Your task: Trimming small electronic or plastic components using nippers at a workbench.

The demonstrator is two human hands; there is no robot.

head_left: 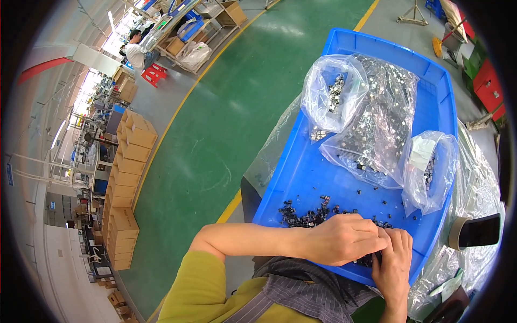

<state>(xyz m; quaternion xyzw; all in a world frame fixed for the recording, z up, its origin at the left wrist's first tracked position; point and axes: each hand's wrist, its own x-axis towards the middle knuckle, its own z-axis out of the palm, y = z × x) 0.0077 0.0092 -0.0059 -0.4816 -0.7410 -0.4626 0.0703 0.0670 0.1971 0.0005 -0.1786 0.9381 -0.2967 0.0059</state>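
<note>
My left hand (344,239) reaches across the near end of a blue plastic tray (301,180), its fingers pinched together against my right hand. My right hand (394,264) is curled just beside it, fingertips meeting the left ones. Whatever lies between the fingers is too small or hidden to name. Small black parts (307,218) lie loose in a pile along the tray's near side, partly under both hands. Beyond them rest a large clear bag (379,118) full of small metallic parts, an opened clear bag (335,91) at its left and another opened bag (431,172) at its right.
A roll of tape (459,232) with a dark phone-like device (482,231) against it sits right of the tray on clear plastic sheeting (476,177). Cardboard boxes (126,177) line the green floor's left side. A person (135,51) sits far off near a red stool (154,74).
</note>
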